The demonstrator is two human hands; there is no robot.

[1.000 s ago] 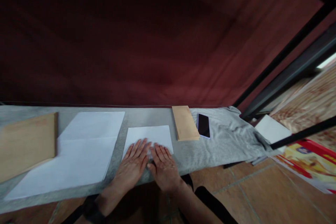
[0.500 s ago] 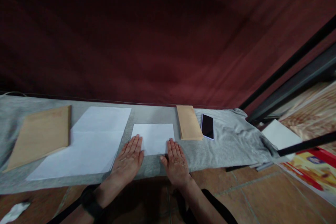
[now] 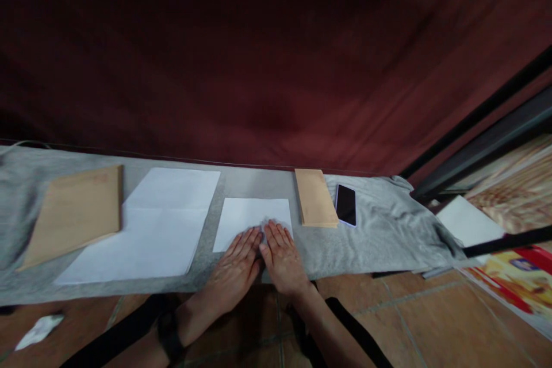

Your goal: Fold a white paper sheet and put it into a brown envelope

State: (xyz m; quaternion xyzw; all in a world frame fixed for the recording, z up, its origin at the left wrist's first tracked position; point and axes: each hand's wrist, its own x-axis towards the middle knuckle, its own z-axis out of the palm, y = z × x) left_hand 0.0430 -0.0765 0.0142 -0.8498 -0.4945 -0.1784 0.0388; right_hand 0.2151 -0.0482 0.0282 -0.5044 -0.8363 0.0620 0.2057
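A folded sheet of white paper (image 3: 241, 215) lies flat on the grey cloth in front of me. My left hand (image 3: 239, 259) rests palm down on its near edge, fingers stretched out. Beside it, my right hand (image 3: 281, 253) is also laid flat on the near right part of the paper, and the two hands almost touch at the fingertips. Both palms cover the middle of the near edge. Left of my hands is a stack of larger white sheets (image 3: 159, 241) with a crease across it. To the right lies a pile of narrow brown envelopes (image 3: 316, 198).
A large brown envelope (image 3: 75, 213) overlaps the white sheets at the left. The phone (image 3: 346, 205) lies right of the narrow envelopes on the grey cloth (image 3: 388, 230). A dark red curtain (image 3: 259, 69) hangs behind. Black metal bars (image 3: 509, 241) and a printed box (image 3: 526, 282) are at the right.
My hands have slid inward over the paper from its left and right sides and now lie close together at its near middle. The view has shifted slightly.
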